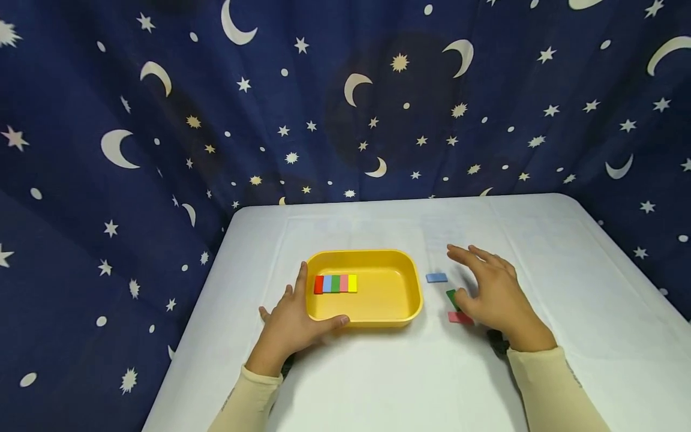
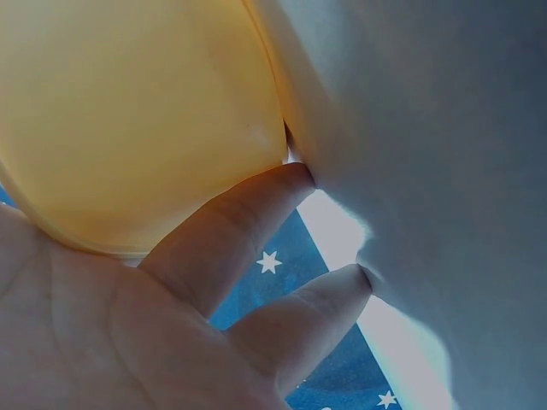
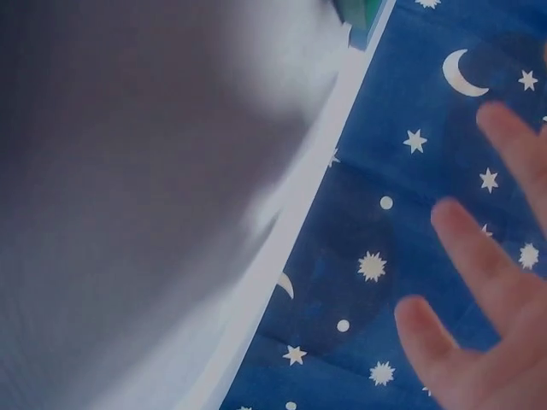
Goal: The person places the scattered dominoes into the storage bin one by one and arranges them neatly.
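Observation:
A yellow plastic tray (image 1: pixel 385 300) sits on the table, its left end beside my left hand (image 1: pixel 291 327). That hand spreads round the near left corner, thumb along the front rim and index finger along the left side. In the left wrist view, two straight fingers (image 2: pixel 235 226) reach down beside the tray wall (image 2: pixel 145 128). Inside the tray, small flat tiles (image 1: pixel 336 284) lie side by side: red, blue, green, pink and yellow. My right hand (image 1: pixel 493 294) hovers with parted fingers and holds nothing visible. Its thumb partly covers a green tile (image 1: pixel 451 298) and overlaps a pink tile (image 1: pixel 459 318).
A blue tile (image 1: pixel 436 278) lies on the table between the tray and my right hand. White cloth covers the table (image 1: pixel 388 384). Behind it and along the left hangs a dark blue curtain (image 1: pixel 302 120) with moons and stars.

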Demonstrator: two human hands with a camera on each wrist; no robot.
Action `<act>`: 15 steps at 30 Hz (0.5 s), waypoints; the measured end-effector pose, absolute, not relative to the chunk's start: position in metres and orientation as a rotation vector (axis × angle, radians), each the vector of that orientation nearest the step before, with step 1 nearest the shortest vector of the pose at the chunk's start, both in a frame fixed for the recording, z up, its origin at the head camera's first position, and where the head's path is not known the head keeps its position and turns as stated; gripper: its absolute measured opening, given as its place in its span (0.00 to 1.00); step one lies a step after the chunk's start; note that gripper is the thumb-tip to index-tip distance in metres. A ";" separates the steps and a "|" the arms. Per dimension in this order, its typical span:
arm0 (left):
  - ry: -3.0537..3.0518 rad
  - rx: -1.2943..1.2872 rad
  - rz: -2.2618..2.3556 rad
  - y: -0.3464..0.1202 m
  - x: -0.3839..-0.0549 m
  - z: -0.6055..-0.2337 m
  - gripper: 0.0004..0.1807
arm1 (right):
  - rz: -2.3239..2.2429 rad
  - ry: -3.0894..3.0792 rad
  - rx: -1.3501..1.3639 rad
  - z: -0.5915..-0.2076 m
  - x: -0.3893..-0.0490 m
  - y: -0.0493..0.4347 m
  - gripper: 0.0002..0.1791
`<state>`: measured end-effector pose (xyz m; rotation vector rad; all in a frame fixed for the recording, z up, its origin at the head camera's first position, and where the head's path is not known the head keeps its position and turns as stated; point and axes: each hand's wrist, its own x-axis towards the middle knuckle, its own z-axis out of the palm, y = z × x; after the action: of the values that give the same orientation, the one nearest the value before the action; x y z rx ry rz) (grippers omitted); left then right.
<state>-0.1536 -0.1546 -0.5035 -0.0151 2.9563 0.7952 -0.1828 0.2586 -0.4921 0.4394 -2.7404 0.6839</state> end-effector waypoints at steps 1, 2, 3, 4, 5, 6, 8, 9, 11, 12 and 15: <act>2.957 -0.018 0.798 -0.154 -0.153 -0.504 0.83 | 0.693 -2.754 0.456 -0.492 -0.183 0.260 0.48; 2.957 -0.020 0.800 -0.154 -0.153 -0.504 0.83 | 0.707 -2.769 0.470 -0.492 -0.184 0.260 0.48; 2.956 -0.021 0.801 -0.154 -0.153 -0.504 0.83 | 0.724 -2.787 0.478 -0.493 -0.184 0.261 0.49; 2.956 -0.024 0.800 -0.154 -0.152 -0.504 0.82 | 0.739 -2.808 0.486 -0.493 -0.184 0.261 0.49; 2.953 -0.025 0.798 -0.154 -0.152 -0.505 0.82 | 0.751 -2.827 0.496 -0.493 -0.184 0.262 0.50; 2.952 -0.025 0.797 -0.154 -0.152 -0.506 0.82 | 0.758 -2.846 0.506 -0.493 -0.184 0.262 0.50; 2.952 -0.024 0.801 -0.154 -0.152 -0.506 0.82 | 0.776 -2.872 0.519 -0.493 -0.184 0.263 0.50; 2.953 -0.023 0.802 -0.154 -0.152 -0.507 0.82 | 0.780 -2.882 0.524 -0.493 -0.184 0.264 0.50; 2.956 -0.018 0.809 -0.155 -0.152 -0.507 0.82 | 0.785 -2.904 0.530 -0.492 -0.184 0.265 0.50; 2.959 -0.015 0.809 -0.155 -0.152 -0.508 0.82 | 0.790 -2.917 0.529 -0.492 -0.183 0.266 0.50; 2.955 -0.006 0.812 -0.155 -0.153 -0.509 0.81 | 0.807 -2.967 0.527 -0.493 -0.183 0.267 0.51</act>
<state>-0.1530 -0.1555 -0.5087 -0.0063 2.9547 0.8122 -0.1829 0.2672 -0.4929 0.5271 -2.9673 0.8070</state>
